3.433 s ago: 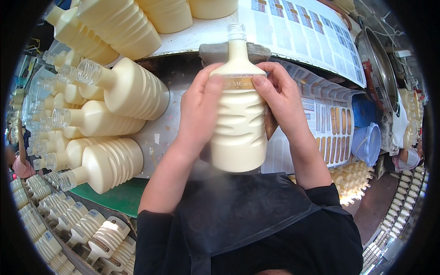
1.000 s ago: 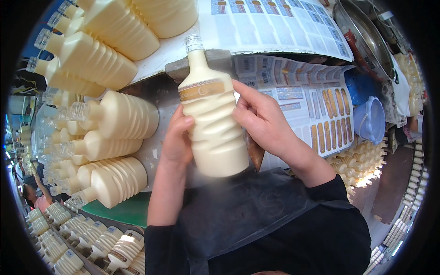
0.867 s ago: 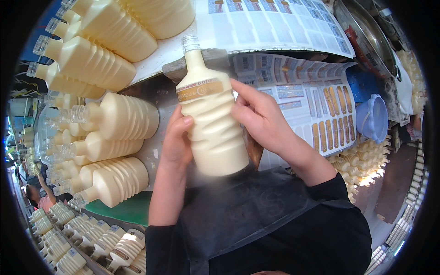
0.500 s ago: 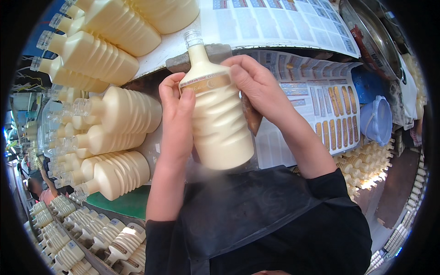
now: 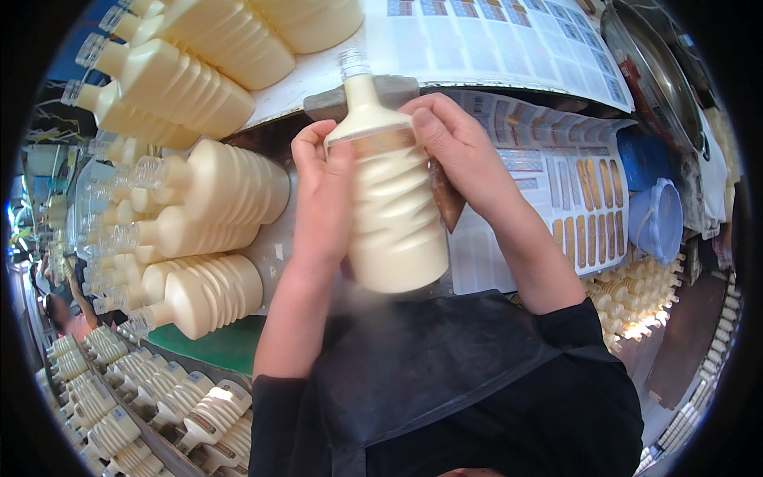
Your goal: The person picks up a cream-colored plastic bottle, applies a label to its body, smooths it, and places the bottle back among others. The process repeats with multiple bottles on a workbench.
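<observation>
A cream bottle (image 5: 397,238) with spiral ridges, a long neck and a transparent threaded mouth lies in front of me, its mouth pointing away. Across its shoulder runs a gold-brown label band (image 5: 380,145). My left hand (image 5: 322,187) is closed on the bottle's left side, its blurred thumb over the label's left end. At the label's right end, my right hand (image 5: 461,151) grips the bottle's shoulder with the thumb and bent fingers; some fingertips are hidden. Behind the neck sits a grey block (image 5: 322,105). A brown pointed piece (image 5: 447,203) shows beside the bottle, below my right hand.
Cream bottles (image 5: 226,187) lie stacked on the left, with more (image 5: 159,83) behind. Label sheets (image 5: 556,171) lie to the right and on the raised white surface (image 5: 477,60). A pale blue bucket (image 5: 658,221) stands at right. Labelled bottles (image 5: 211,413) fill the lower left.
My left thumb has shifted a little along the label and is blurred. Both hands remain on the bottle, and the whole view has shifted slightly.
</observation>
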A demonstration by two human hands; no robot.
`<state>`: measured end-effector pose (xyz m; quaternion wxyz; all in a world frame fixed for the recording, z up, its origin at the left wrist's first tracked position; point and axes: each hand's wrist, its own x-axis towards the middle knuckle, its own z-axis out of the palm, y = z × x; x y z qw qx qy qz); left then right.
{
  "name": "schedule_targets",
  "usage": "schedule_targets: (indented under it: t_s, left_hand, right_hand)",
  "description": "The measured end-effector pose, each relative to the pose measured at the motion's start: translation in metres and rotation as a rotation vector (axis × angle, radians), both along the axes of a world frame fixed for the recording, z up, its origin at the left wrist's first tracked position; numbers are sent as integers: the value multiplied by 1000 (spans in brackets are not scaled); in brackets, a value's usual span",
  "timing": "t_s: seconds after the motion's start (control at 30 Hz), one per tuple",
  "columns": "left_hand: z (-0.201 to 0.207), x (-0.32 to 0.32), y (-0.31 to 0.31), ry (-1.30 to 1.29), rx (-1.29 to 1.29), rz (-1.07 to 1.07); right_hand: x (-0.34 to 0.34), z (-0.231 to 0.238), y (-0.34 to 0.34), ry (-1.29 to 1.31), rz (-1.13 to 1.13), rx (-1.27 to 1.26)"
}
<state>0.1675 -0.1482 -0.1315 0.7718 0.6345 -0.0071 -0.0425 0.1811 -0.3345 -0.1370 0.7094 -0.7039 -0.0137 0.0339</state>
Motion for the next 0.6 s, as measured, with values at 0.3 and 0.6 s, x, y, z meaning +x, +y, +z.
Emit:
schedule_targets:
  t_s: [0.3, 0.6]
  left_hand:
    - [-3, 6, 2, 145, -29, -10]
    - [-6, 5, 2, 107, -68, -23]
  right_hand:
    - [-1, 2, 7, 35, -31, -43]
    - [-2, 0, 7, 43, -34, -13]
